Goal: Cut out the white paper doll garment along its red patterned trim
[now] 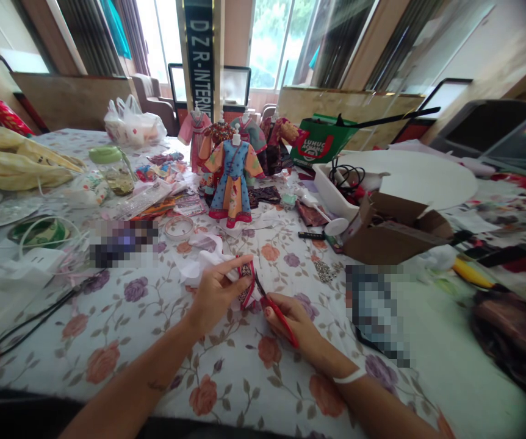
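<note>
My left hand (219,286) pinches a small piece of patterned fabric with a red edge (246,283) between thumb and fingers. White cloth or paper (205,253) lies behind that hand, partly hidden by it. In my right hand (293,317) is a pair of scissors with red handles (281,320). Their dark blades meet the right edge of the fabric; whether they are cutting into it I cannot tell. Beyond both hands a miniature blue robe with orange sleeves (233,177) stands on a small white form, with several other little robes behind it.
A roll of tape (179,227) lies left of the robes. At the right are an open cardboard box (393,235), a white tray (331,186) and a green bag (322,140). On the left stand a lidded jar (116,174) and a black cord loop (38,323) on the floral tablecloth (153,329).
</note>
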Demonstrator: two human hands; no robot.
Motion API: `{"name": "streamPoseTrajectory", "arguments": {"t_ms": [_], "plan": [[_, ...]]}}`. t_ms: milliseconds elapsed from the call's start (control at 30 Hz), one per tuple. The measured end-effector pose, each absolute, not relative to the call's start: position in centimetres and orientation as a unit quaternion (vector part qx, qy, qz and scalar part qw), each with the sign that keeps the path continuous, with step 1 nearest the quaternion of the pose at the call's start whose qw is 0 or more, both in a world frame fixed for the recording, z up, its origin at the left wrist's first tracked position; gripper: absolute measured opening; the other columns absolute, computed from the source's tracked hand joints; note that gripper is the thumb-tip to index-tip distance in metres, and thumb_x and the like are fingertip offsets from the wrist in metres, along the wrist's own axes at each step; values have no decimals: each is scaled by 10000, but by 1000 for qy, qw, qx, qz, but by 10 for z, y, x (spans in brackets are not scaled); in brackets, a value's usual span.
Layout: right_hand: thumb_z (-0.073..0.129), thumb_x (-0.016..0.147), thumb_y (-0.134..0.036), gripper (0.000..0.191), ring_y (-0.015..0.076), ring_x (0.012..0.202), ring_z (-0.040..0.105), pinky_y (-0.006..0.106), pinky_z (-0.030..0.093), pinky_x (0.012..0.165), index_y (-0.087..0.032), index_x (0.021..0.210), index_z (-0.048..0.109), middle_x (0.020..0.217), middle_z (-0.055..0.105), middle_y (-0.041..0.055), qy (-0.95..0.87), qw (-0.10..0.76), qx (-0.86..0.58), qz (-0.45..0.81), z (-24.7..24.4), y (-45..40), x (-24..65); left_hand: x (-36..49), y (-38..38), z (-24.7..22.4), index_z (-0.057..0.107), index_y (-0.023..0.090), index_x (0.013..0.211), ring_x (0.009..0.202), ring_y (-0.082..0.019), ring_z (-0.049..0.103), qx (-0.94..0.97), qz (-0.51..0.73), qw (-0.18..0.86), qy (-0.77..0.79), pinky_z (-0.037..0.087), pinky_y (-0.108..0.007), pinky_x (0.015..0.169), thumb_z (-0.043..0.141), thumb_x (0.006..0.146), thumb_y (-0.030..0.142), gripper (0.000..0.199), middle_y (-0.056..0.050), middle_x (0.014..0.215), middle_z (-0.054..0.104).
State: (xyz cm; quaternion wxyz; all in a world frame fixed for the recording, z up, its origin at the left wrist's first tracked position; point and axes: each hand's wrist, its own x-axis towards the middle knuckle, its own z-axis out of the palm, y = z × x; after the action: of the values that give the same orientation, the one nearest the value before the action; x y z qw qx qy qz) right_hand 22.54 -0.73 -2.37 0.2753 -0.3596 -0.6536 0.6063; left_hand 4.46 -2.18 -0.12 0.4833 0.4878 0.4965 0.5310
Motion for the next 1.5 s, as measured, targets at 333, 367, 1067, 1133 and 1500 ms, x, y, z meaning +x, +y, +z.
{"name": "streamPoseTrajectory", "arguments": {"t_ms": [333, 367, 1067, 1133, 1500], "plan": [[544, 759, -712, 553, 83, 443, 296, 247, 185, 437, -205, 599, 391, 486, 355, -69, -646, 272, -363, 614, -17, -8, 224, 48, -25, 1, 639, 128, 1211, 439, -38, 212, 492, 519, 493, 496, 167, -169, 389, 670, 777, 326, 479, 76, 497, 343], [542, 763, -708, 552, 84, 445, 298, 247, 189, 439, -205, 595, 390, 487, 360, -68, -646, 274, -363, 613, -17, -8, 224, 48, -24, 0, 637, 133, 1215, 444, -37, 219, 490, 520, 496, 493, 177, -168, 392, 671, 778, 327, 479, 73, 508, 356], [538, 794, -664, 519, 80, 442, 289, 240, 182, 431, -199, 605, 406, 487, 366, -64, -641, 277, -363, 617, -19, -8, 225, 49, -24, -3, 649, 151, 1206, 454, -44, 235, 471, 532, 510, 485, 207, -179, 410, 697, 759, 349, 491, 67, 514, 385], [535, 795, -666, 519, 77, 435, 275, 239, 169, 427, -199, 610, 402, 483, 351, -68, -638, 276, -363, 621, -21, -8, 226, 49, -24, -3, 649, 149, 1206, 456, -45, 233, 472, 531, 509, 486, 203, -180, 410, 695, 761, 343, 488, 67, 515, 377], [548, 771, -690, 536, 69, 426, 245, 225, 140, 391, -203, 611, 391, 475, 329, -73, -635, 273, -374, 618, -22, -8, 226, 48, -25, -4, 640, 154, 1219, 454, -44, 208, 473, 528, 510, 487, 173, -176, 401, 685, 771, 343, 488, 73, 505, 337]]}}
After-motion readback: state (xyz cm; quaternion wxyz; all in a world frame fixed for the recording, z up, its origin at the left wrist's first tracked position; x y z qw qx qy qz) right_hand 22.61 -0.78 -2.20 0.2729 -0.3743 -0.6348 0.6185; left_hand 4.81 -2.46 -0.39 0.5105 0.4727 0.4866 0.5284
